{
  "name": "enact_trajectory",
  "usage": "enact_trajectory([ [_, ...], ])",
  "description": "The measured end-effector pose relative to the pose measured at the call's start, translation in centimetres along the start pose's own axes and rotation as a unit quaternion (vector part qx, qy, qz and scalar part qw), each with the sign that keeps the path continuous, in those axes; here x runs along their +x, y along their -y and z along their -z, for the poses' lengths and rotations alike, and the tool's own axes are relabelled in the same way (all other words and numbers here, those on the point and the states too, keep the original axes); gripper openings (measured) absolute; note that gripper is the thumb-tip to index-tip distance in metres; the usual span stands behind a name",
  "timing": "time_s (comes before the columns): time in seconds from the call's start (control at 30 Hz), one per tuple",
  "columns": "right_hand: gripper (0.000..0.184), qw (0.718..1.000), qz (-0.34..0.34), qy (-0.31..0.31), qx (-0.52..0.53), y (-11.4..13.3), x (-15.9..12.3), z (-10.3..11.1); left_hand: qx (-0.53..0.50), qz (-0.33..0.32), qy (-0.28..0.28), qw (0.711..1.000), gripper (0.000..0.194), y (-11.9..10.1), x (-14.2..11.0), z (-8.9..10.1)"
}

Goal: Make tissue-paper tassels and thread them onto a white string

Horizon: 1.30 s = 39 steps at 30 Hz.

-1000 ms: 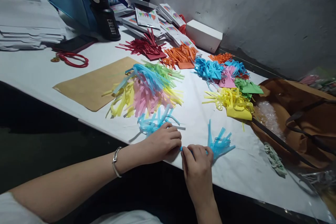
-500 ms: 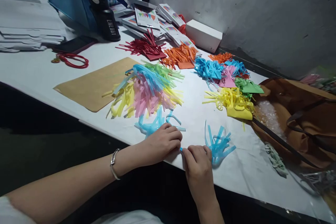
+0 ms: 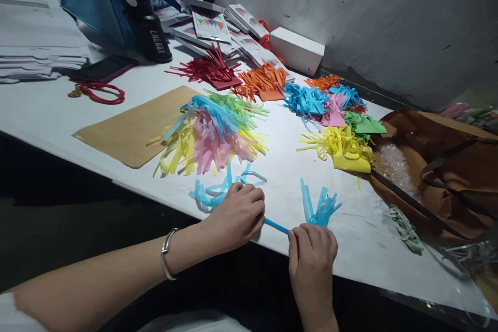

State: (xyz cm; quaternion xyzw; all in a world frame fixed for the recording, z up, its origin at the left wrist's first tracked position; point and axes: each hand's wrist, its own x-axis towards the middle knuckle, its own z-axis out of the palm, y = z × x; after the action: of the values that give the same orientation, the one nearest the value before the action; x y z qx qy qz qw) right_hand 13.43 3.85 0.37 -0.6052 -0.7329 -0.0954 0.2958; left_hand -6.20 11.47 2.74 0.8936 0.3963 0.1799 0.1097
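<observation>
A light-blue tissue paper tassel point(image 3: 277, 226) stretches between my two hands at the table's front edge, its middle rolled into a narrow cord. My left hand point(image 3: 243, 213) grips one side of the cord, and loose blue strips fan out behind it. On the other side, my right hand point(image 3: 313, 249) pinches the cord, with more blue strips spreading beyond the fingers. Both sets of fingertips are partly hidden. Just past my left hand lies a heap of finished-looking fringed strips point(image 3: 218, 135) in blue, pink, yellow and green.
Brown paper point(image 3: 136, 135) lies left of the heap. Folded fringed bundles, among them a yellow one point(image 3: 352, 162) and a red one point(image 3: 225, 83), sit farther back. A black bottle point(image 3: 155, 39) stands at back left, a white box point(image 3: 298, 51) by the wall, a brown bag point(image 3: 447, 187) at right.
My right hand has moved right, away from my left hand, so a longer stretch of rolled blue cord shows between them. The view has shifted slightly.
</observation>
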Motion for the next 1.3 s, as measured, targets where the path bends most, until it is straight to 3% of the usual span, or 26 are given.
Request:
enact_trajectory([
  [0.1,0.015,0.998,-0.040,0.016,-0.038,0.4,0.3,0.0,0.031,0.020,0.004,0.999,0.007,-0.2,0.6,0.0],
  [0.17,0.014,0.999,-0.038,0.015,-0.034,0.6,0.3,0.0,0.052,-0.028,0.000,0.998,0.011,0.0,0.8,-0.1],
  [0.3,0.024,0.998,0.048,0.018,0.039,0.9,0.3,-0.2,0.096,-0.168,0.009,0.981,0.013,0.5,0.7,-0.3],
  [0.47,0.019,0.995,0.072,0.035,0.065,1.3,0.7,-0.4,0.132,-0.219,-0.007,0.967,0.023,0.6,0.9,-0.9],
  [0.6,0.016,0.995,0.086,0.011,0.058,1.1,0.7,-0.8,0.039,-0.153,-0.005,0.987,0.013,0.2,0.4,-1.0],
  [0.7,0.018,0.990,0.117,-0.022,0.078,0.7,-0.1,-0.1,-0.147,-0.050,0.025,0.988,0.015,-0.8,-1.1,0.1],
  [0.77,0.018,0.983,0.153,-0.040,0.093,0.6,-0.7,1.1,-0.299,0.018,0.078,0.951,0.025,-1.9,-2.2,1.0],
  [0.8,0.018,0.980,0.169,-0.047,0.098,0.6,-1.0,1.9,-0.374,0.053,0.110,0.919,0.027,-2.5,-2.5,1.4],
  [0.9,0.019,0.973,0.194,-0.059,0.110,0.7,-1.2,4.3,-0.572,0.165,0.186,0.781,0.032,-4.1,-2.6,1.7],
  [0.97,0.020,0.972,0.174,-0.072,0.139,0.9,-1.1,5.5,-0.655,0.208,0.206,0.697,0.040,-5.1,-2.3,1.4],
  [1.03,0.021,0.971,0.119,-0.084,0.191,1.2,-1.4,6.0,-0.688,0.211,0.193,0.667,0.044,-5.9,-1.9,0.8],
  [1.1,0.022,0.962,0.041,-0.095,0.252,1.6,-2.2,5.9,-0.687,0.183,0.153,0.686,0.043,-6.8,-1.7,0.2],
  [1.17,0.022,0.952,-0.031,-0.110,0.283,1.9,-3.5,5.3,-0.654,0.142,0.097,0.736,0.041,-7.6,-1.5,-0.3],
  [1.23,0.023,0.954,-0.078,-0.128,0.261,2.1,-5.0,4.5,-0.604,0.104,0.052,0.789,0.041,-8.2,-1.5,-0.9],
  [1.3,0.023,0.961,-0.103,-0.155,0.204,2.0,-6.1,3.8,-0.578,0.089,0.056,0.809,0.044,-8.8,-1.3,-1.3],
])
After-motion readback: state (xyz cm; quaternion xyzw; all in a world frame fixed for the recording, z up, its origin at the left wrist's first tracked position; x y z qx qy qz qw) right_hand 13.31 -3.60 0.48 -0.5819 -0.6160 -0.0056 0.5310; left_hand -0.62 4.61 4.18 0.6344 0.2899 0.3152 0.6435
